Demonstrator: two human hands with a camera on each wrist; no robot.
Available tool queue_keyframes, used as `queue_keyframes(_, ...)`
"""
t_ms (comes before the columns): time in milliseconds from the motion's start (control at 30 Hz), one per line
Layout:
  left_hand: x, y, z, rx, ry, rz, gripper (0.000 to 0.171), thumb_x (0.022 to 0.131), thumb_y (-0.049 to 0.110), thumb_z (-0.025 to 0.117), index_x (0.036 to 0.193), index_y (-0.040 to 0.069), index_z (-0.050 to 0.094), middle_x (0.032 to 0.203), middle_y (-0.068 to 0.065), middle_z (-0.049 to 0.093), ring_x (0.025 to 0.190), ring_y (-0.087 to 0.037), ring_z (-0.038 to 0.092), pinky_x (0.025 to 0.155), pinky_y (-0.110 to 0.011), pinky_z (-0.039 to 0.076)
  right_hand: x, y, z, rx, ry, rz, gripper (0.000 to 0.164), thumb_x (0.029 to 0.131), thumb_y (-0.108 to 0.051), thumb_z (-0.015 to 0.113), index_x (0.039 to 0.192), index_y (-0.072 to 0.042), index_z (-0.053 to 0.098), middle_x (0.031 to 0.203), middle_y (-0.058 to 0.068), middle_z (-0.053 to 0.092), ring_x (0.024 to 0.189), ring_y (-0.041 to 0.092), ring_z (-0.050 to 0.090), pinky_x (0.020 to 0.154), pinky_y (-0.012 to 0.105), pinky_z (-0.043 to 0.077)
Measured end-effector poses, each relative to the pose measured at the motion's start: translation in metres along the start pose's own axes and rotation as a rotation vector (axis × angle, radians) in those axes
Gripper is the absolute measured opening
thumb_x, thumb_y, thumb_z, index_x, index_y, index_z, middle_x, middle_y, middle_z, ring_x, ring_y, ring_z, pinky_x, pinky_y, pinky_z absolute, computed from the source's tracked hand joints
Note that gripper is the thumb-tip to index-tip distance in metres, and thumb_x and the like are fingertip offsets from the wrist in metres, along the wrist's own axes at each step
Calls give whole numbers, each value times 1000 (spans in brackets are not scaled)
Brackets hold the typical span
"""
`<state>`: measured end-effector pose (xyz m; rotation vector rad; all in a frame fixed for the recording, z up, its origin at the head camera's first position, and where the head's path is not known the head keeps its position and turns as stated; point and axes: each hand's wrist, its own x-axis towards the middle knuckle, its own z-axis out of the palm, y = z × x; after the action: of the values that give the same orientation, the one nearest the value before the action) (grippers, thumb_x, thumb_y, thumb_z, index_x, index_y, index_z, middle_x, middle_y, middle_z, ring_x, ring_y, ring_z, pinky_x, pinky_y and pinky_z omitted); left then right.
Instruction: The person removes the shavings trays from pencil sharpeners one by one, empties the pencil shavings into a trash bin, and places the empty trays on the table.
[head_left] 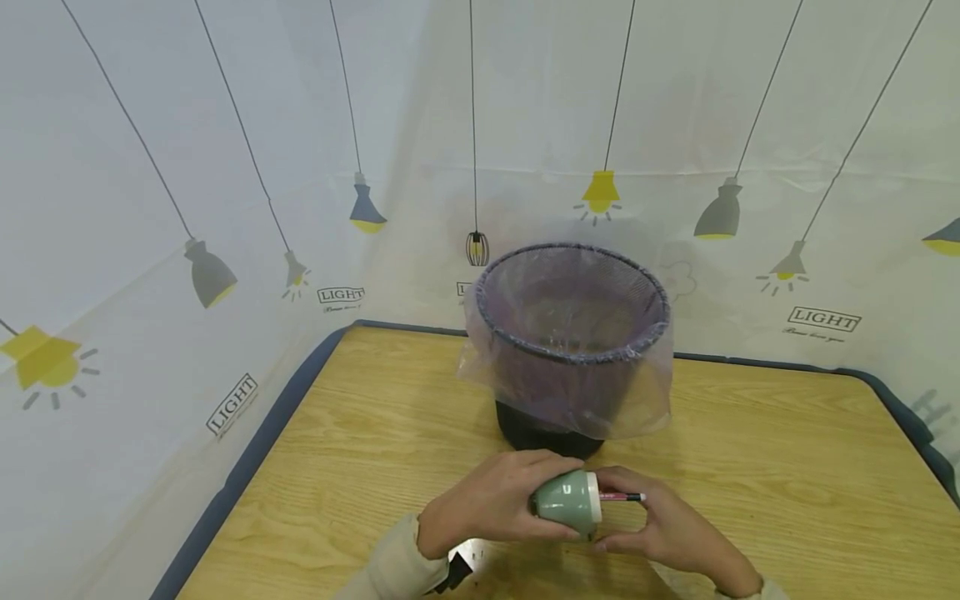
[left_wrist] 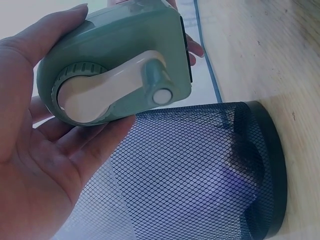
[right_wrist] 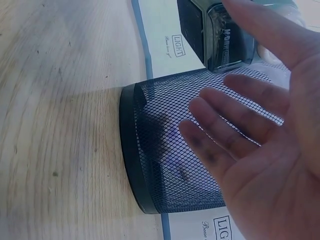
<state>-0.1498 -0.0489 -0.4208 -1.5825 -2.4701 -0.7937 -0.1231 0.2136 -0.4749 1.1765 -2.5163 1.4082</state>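
A green hand-crank pencil sharpener point(head_left: 564, 502) with a cream front plate is held above the table, just in front of the mesh bin. My left hand point(head_left: 498, 496) grips its back end; its cream crank point(left_wrist: 112, 89) faces the left wrist camera. A pencil point(head_left: 624, 497) with a dark, white-tipped end sticks out of the front. My right hand point(head_left: 667, 518) has thumb and forefinger at opposite edges of that front, around the pencil. The right wrist view shows the sharpener's dark see-through drawer point(right_wrist: 230, 45) by the thumb, with the other fingers point(right_wrist: 210, 150) loosely spread.
The black mesh bin point(head_left: 551, 429), lined with a thin purple bag point(head_left: 637, 400), stands on the wooden table point(head_left: 772, 450). A small black item point(head_left: 452, 573) and dark specks lie below my left wrist. A lamp-printed sheet point(head_left: 420, 108) borders the table's back and sides.
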Motion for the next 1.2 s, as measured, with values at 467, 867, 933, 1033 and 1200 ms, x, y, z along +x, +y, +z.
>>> queue_keyframes(467, 2, -2, 3, -15, 39, 54, 70, 79, 41, 84, 135, 9, 57, 120, -1, 66, 97, -2, 62, 81, -6, 46, 2, -3, 2, 53, -28, 19, 66, 79, -18, 84, 138, -19, 56, 129, -2, 62, 114, 12, 61, 97, 23, 49)
queue_keyframes(867, 1, -2, 5, -23, 51, 46, 70, 78, 41, 84, 134, 8, 58, 120, -1, 67, 97, -3, 63, 80, -6, 46, 4, -4, 4, 135, -21, 7, 59, 83, -16, 81, 136, -15, 56, 129, 2, 63, 112, 14, 63, 93, 27, 53)
queue_keyframes(933, 1, -2, 5, -21, 52, 45, 70, 78, 41, 84, 135, 8, 58, 120, -1, 67, 97, -3, 63, 80, -6, 46, 4, -6, 4, 152, -17, 24, 58, 83, -17, 81, 136, -15, 57, 129, 2, 63, 112, 14, 63, 93, 29, 53)
queue_keyframes(1033, 1, -3, 5, -19, 53, 45, 70, 78, 41, 84, 135, 9, 57, 120, -1, 67, 97, -3, 63, 80, -6, 46, 5, -7, 5, 170, -11, 28, 56, 83, -16, 81, 135, -15, 58, 128, 2, 63, 112, 14, 63, 93, 29, 54)
queue_keyframes(1200, 1, -3, 4, -21, 56, 52, 70, 79, 40, 84, 134, 8, 58, 119, -2, 67, 98, -3, 63, 80, -6, 46, 6, -9, 5, 174, 2, 27, 54, 83, -14, 81, 132, -14, 59, 124, 2, 64, 110, 13, 63, 92, 29, 54)
